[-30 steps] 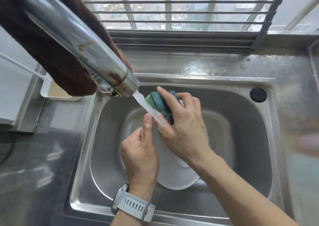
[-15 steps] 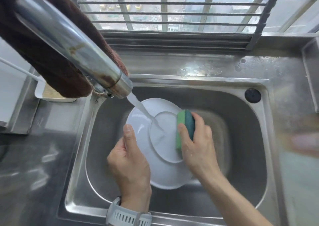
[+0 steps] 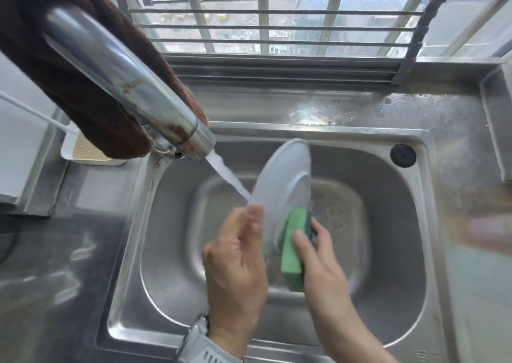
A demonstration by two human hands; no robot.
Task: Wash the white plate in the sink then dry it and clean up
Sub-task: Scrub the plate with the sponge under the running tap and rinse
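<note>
Over the steel sink [image 3: 410, 251], a person's left hand [image 3: 235, 263] grips the lower edge of the white plate [image 3: 282, 185], tilted nearly on edge above the basin. The right hand [image 3: 318, 263], just right of the plate, clasps a green sponge [image 3: 292, 251] pressed to the plate's underside. Water runs from the faucet [image 3: 124, 85] — up and left of the plate — onto its left rim. A brown towel [image 3: 69, 79] drapes behind the faucet.
</note>
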